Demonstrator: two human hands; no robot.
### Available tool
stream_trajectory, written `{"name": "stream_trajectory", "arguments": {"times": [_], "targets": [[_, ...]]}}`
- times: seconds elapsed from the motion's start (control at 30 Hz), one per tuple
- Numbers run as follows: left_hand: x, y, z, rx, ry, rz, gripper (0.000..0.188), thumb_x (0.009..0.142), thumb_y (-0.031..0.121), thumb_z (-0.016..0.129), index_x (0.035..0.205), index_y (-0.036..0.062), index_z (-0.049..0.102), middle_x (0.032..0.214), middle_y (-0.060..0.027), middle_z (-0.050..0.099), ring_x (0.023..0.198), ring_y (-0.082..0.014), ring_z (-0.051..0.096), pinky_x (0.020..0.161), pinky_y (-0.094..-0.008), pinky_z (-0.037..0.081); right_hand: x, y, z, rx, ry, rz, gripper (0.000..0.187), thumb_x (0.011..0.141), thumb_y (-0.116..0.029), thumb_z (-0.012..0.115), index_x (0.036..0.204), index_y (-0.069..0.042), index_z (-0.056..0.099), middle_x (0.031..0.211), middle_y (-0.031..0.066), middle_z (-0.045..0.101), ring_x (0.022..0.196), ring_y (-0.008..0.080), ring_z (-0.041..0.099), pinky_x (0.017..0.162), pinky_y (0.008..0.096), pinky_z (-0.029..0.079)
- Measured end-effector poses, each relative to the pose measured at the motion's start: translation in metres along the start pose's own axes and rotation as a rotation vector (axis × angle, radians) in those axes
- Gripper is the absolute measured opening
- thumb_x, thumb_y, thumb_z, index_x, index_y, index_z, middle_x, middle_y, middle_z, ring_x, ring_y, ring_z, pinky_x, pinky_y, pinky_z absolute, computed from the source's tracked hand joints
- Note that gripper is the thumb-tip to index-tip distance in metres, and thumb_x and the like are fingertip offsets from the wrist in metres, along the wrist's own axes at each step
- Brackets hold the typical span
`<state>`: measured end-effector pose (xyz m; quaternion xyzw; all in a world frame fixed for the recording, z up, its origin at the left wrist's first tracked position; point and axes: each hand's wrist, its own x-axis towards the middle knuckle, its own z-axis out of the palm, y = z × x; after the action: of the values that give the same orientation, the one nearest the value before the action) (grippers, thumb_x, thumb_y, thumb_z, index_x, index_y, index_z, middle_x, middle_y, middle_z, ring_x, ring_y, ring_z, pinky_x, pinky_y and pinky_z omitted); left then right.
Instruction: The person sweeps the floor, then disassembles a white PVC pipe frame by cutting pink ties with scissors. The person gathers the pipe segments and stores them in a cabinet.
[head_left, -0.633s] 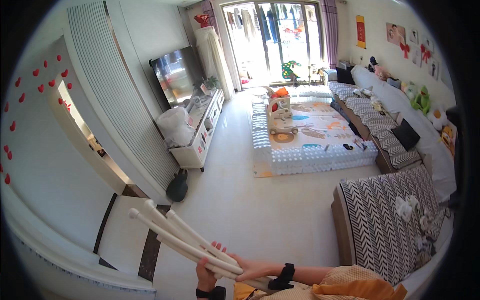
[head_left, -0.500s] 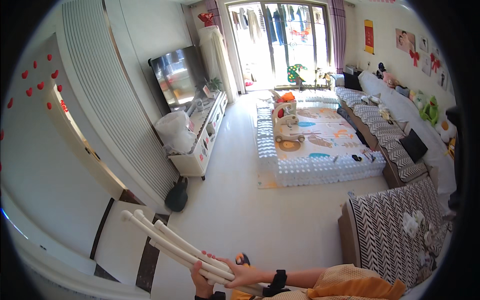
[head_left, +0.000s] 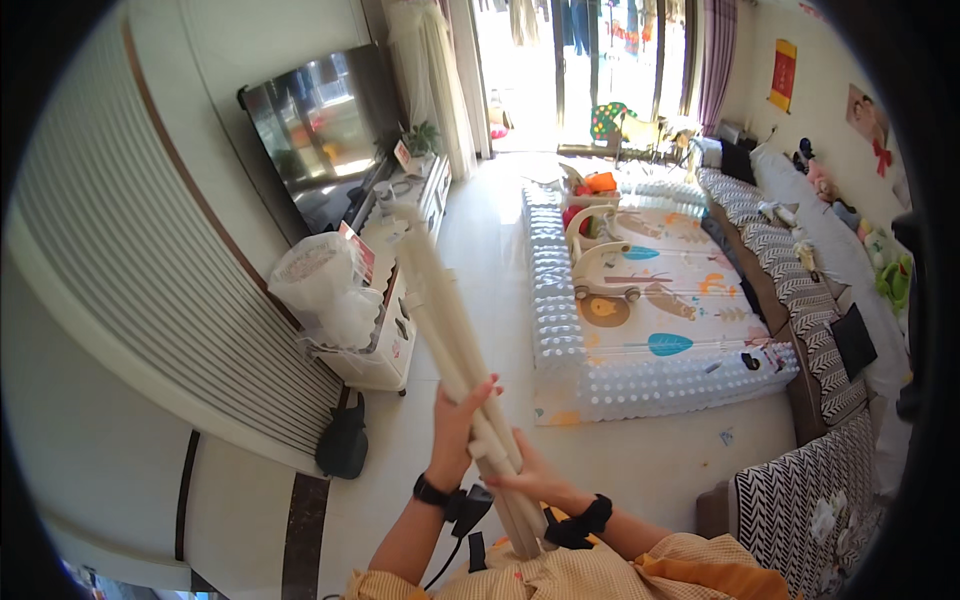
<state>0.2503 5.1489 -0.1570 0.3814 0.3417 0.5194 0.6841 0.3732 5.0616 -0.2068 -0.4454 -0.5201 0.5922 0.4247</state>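
Note:
A bundle of long cream-white tubes with rounded ends and small fittings slants up and away from my chest, its far tip near the TV cabinet. My left hand is wrapped round the middle of the bundle, red-nailed fingertips showing over its right side. Lower down, my right hand grips the same tubes from the right, close to their near end. Dark bands are on both wrists, and a black cable hangs by the left one. The exact number of tubes is hard to tell as they overlap and blur.
Left is a white TV cabinet with a clear plastic-wrapped bundle and a television. A dark bag stands by the ribbed wall. Ahead lies a play mat inside an inflatable border; a patterned sofa runs right.
The tubes have swung from pointing left to pointing up and ahead. My left hand has come up along them, and the view has turned and moved forward toward the mat.

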Motion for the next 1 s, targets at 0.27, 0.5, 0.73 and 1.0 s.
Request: {"name": "stream_trajectory", "arguments": {"times": [0.27, 0.5, 0.73, 1.0], "targets": [[0.284, -0.053, -0.038, 0.260, -0.062, -0.051, 0.049, 0.083, 0.021, 0.060, 0.121, -0.0018, 0.041, 0.112, -0.0153, 0.056, 0.099, -0.0218, 0.057, 0.081, -0.0320, 0.048, 0.253, 0.038, -0.124, 0.232, -0.071, 0.075, 0.060, 0.075, -0.020, 0.070, 0.123, -0.002, 0.039, 0.108, 0.0079, 0.050, 0.101, 0.0154, 0.049, 0.086, 0.0298, 0.042], [0.490, -0.027, -0.091, -0.254, -0.125, -0.089, 0.063, 0.089, 0.047, 0.042, 0.127, -0.0033, 0.035, 0.118, -0.0197, 0.052, 0.105, -0.0293, 0.055, 0.089, -0.0404, 0.047, 0.478, -0.004, -0.208, -0.010, -0.131, 0.088, 0.055, 0.080, -0.027, 0.056, 0.124, 0.000, 0.039, 0.103, 0.0163, 0.056, 0.094, 0.0238, 0.057, 0.083, 0.0349, 0.044], [0.755, -0.024, -0.118, -0.344, 0.169, -0.214, 0.058, 0.081, 0.026, 0.062, 0.127, -0.0008, 0.038, 0.114, -0.0140, 0.053, 0.107, -0.0229, 0.051, 0.091, -0.0379, 0.044, 0.744, -0.021, -0.294, -0.364, -0.069, 0.106, 0.063, 0.081, -0.047, 0.059, 0.112, 0.003, 0.037, 0.087, 0.0243, 0.060, 0.076, 0.0343, 0.063, 0.067, 0.0389, 0.049], [1.077, 0.013, -0.079, -0.171, -0.083, -0.298, 0.048, 0.076, 0.020, 0.067, 0.115, -0.0001, 0.047, 0.103, -0.0083, 0.053, 0.089, -0.0166, 0.055, 0.077, -0.0315, 0.050, 0.997, -0.083, -0.423, -0.293, 0.179, 0.136, 0.079, 0.069, -0.049, 0.072, 0.116, 0.003, 0.035, 0.092, 0.0241, 0.060, 0.085, 0.0345, 0.063, 0.073, 0.0384, 0.050]]}}
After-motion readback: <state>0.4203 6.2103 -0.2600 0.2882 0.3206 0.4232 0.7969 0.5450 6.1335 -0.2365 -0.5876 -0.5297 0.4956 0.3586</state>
